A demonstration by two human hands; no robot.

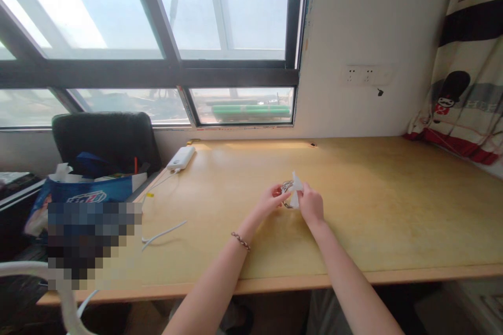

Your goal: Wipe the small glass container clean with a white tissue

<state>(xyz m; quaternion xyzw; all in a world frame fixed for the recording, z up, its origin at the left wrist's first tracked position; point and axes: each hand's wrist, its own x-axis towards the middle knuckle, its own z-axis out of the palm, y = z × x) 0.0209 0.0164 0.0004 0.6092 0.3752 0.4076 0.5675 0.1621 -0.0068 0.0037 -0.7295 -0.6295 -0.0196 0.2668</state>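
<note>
Both my hands meet over the middle of a light wooden desk point(353, 209). My left hand point(271, 201), with a beaded bracelet on its wrist, pinches a small ring-shaped thing point(286, 188) that looks like a bracelet, with a reddish spot. My right hand point(310, 204) is closed on a small white piece point(296, 182) of tissue or plastic pressed against that ring. The two hands touch each other just above the desk top. The fingers hide most of the small thing, so I cannot make out its details.
A white power bank point(181, 157) lies at the desk's back left, and its white cable point(165, 231) trails toward the front left. A black chair point(106, 138) with a blue bag point(84, 191) stands left of the desk. A patterned curtain point(463, 78) hangs at right.
</note>
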